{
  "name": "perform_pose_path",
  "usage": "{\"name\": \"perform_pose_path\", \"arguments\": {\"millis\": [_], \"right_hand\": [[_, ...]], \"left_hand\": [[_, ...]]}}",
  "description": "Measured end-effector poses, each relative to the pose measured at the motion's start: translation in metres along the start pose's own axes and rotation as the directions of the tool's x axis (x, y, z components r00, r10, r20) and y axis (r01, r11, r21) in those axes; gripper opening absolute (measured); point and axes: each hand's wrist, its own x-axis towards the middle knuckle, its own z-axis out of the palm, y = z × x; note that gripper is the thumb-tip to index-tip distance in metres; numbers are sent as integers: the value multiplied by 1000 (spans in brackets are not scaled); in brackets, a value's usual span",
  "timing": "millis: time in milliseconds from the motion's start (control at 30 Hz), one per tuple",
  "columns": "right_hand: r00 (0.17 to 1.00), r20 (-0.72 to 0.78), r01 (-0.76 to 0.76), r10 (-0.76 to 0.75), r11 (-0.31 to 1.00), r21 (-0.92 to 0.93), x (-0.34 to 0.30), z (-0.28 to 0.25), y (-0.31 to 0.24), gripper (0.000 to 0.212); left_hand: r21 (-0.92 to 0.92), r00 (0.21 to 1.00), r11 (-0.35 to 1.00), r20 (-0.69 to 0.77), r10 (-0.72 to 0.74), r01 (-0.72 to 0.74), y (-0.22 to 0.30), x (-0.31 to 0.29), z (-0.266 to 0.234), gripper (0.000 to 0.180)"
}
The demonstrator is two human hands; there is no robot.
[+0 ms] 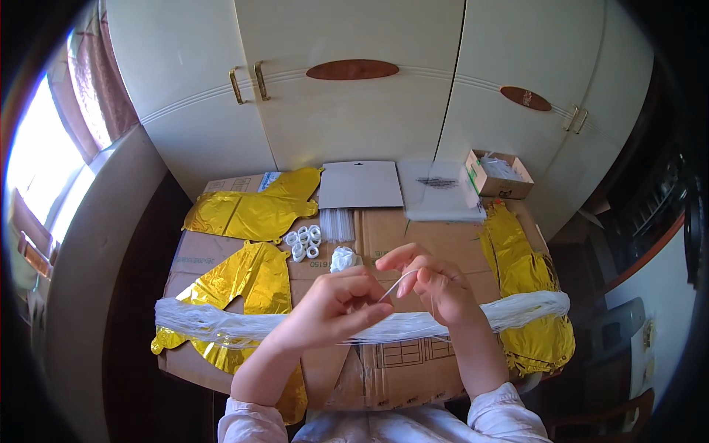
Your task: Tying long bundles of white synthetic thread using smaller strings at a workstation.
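Above the middle of the cardboard-covered table, my left hand (332, 306) is closed in a pinch on one end of a thin white strip (399, 284), which could be ribbon or cord. The strip curves up to my right hand (442, 289), whose thumb and a finger grip its other end while the forefinger reaches out to the left. Beneath both forearms a long bundle of white strands (521, 310) stretches across the table. Just beyond my hands sits a small crumpled white bundle (344, 258). Several white ribbon rolls (303, 242) are clustered to its left.
Gold foil balloons (251, 210) lie flat at left, with a stack of gold foil (528, 288) at right. At the back are a pale card (360, 184), thin clear tubes (337, 225), a clear plastic bag (437, 193) and an open box (498, 176). Cabinets (354, 111) stand behind.
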Motion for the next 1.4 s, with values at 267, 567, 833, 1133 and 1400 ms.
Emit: {"name": "perform_pose_path", "arguments": {"millis": [267, 567, 833, 1133, 1400], "right_hand": [[956, 212, -277, 204, 866, 416, -9, 9, 28, 35], [932, 270, -319, 243, 904, 284, -1, 4, 13, 20], [907, 132, -379, 400, 912, -160, -3, 1, -6, 14], [979, 53, -138, 197, 830, -540, -5, -8, -30, 16], [883, 91, -434, 461, 875, -215, -3, 2, -28, 24]], "left_hand": [[-101, 924, 936, -225, 310, -339, -6, 0, -5, 11], [-546, 993, 829, -65, 100, -120, -3, -10, -23, 17], [-428, 908, 836, -379, 179, -343, -2, 0, -10, 46], [315, 948, 932, -198, 249, -179, 8, -4, -12, 16], [-131, 951, 945, -117, 286, -300, -5, -5, -10, 58]]}}
